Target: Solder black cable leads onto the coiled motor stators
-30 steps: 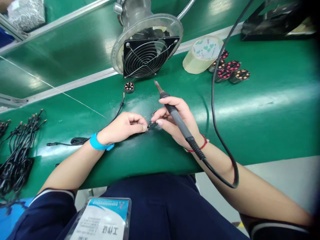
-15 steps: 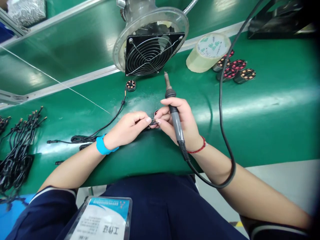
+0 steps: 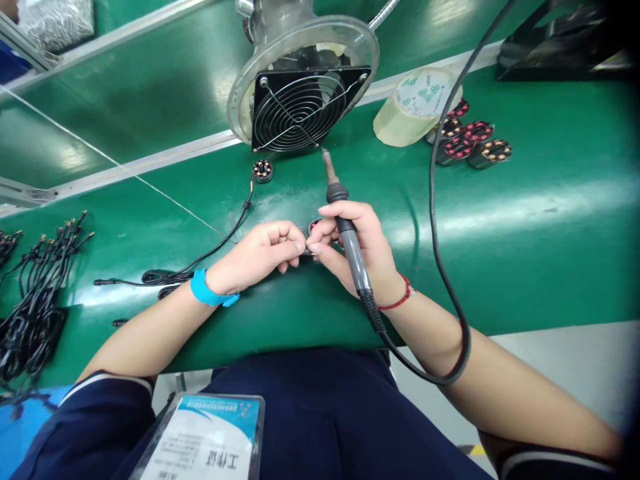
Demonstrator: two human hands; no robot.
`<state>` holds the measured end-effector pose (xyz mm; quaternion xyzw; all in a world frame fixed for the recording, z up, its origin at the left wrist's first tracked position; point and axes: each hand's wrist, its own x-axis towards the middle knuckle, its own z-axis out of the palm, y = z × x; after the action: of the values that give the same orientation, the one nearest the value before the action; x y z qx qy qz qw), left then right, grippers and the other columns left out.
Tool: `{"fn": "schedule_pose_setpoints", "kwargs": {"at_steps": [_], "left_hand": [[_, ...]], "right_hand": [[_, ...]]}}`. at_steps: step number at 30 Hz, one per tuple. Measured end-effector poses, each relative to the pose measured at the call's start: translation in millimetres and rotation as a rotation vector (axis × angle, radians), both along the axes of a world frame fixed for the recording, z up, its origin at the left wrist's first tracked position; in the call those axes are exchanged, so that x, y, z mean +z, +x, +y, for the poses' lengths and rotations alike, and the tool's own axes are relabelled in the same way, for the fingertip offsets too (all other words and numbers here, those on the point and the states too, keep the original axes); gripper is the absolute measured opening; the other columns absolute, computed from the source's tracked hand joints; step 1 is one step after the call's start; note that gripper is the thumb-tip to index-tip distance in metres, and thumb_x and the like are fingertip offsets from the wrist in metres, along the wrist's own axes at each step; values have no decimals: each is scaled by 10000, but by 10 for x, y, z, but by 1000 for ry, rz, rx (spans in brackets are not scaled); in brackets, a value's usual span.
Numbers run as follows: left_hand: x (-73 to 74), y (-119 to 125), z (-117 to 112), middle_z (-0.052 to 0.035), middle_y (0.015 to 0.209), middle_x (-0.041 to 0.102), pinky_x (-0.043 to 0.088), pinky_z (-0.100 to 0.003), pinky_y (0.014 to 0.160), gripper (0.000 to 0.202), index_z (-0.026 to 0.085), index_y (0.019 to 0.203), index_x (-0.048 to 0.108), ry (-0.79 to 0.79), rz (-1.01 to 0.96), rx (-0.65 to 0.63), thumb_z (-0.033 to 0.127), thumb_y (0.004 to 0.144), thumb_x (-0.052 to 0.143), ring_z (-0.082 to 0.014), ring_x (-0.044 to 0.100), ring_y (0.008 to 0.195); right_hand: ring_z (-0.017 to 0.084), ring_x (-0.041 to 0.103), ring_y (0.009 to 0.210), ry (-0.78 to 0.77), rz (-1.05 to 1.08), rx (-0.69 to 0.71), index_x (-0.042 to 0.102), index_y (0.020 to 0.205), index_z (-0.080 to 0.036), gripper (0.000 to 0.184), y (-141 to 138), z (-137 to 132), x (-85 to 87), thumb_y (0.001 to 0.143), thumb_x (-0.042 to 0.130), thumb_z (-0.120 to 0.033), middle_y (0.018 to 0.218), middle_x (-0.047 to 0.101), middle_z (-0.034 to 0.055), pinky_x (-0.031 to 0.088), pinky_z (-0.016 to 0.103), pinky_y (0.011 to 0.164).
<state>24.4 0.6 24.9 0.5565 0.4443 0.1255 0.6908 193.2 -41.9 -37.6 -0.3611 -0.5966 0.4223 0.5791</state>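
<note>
The right hand (image 3: 365, 247) curls around the ridged, grey-and-black handle of a soldering iron (image 3: 357, 257), whose dull, tapering metal tip points away from the body, while the thumb and forefinger below reach in to the left hand (image 3: 265, 257). That left hand pinches thumb to forefinger on a thin dark lead (image 3: 310, 254), mostly covered by the fingers, so its exact shape is hard to make out. Just behind the fingertips, a round stator (image 3: 315, 226) with pinkish windings sits partly hidden. The lead and stator are at the middle of the smooth, glossy green tabletop (image 3: 525, 240), in front of a square black fan (image 3: 300, 113) with a concentric wire grille. Near it lies a ring-shaped, copper-wound stator (image 3: 263, 171) on a slim black cable (image 3: 220, 248). Farther right, a pale, glossy tape roll (image 3: 405, 117) stands beside clustered cylindrical stators (image 3: 475, 137); rubbery black cables (image 3: 45, 293) heap at far left.
</note>
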Motion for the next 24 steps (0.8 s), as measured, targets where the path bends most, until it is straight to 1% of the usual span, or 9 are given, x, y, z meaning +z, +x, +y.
{"fn": "schedule_pose_setpoints", "kwargs": {"at_steps": [2,4,6,8,11,13,17,21,24], "left_hand": [[-28,9,19,53,608,515,354,-177,516,79,145,742,555,47,37,27,200,796,566,-39,435,522],[-75,21,45,54,601,511,333,-184,513,61,143,722,559,116,77,37,169,776,546,-42,423,527],[-133,34,71,52,602,513,322,-194,518,61,143,711,560,188,109,43,148,762,526,-46,415,534],[-192,43,92,55,599,507,321,-205,526,65,149,700,550,240,142,41,143,754,513,-51,402,535],[-262,50,115,49,619,518,341,-218,554,75,156,687,533,308,193,41,146,753,499,-61,417,555],[-289,53,121,41,636,530,347,-223,569,80,160,686,528,356,224,59,147,758,496,-68,437,574],[-300,70,108,41,631,523,338,-226,576,108,173,671,497,454,295,82,142,774,507,-74,436,583],[-300,78,74,39,637,523,338,-231,585,139,181,668,473,550,360,70,161,796,525,-83,445,598],[-299,73,53,40,634,522,338,-232,580,148,188,682,466,590,383,89,185,812,535,-87,445,598]], "right_hand": [[74,653,673,-20,-18,16,501,1178,-291,364,21,14,0,869,677,-216,849,657,-52,568,203,650],[87,680,712,-70,-65,-6,507,1206,-293,365,79,19,27,881,661,-230,897,689,-35,583,223,685],[116,705,747,-141,-141,-76,511,1263,-297,370,169,-3,85,912,625,-269,935,719,-12,599,264,714],[139,712,728,-201,-235,-159,518,1324,-309,388,263,-65,156,942,584,-301,938,736,0,606,299,703],[154,695,695,-179,-329,-316,586,1302,-326,364,339,-218,210,939,591,-332,1036,728,29,597,333,653],[167,682,716,-119,-343,-427,639,1228,-330,318,330,-324,183,910,633,-328,1065,713,38,587,351,650],[167,643,639,-48,-354,-544,658,1133,-331,273,257,-454,57,864,682,-288,902,698,21,561,356,611],[171,677,635,-8,-401,-549,648,1095,-310,227,253,-490,-20,869,666,-321,933,726,31,576,355,620],[178,694,643,-44,-403,-538,650,1077,-298,229,282,-519,-52,859,678,-362,931,742,32,575,347,585]]}}
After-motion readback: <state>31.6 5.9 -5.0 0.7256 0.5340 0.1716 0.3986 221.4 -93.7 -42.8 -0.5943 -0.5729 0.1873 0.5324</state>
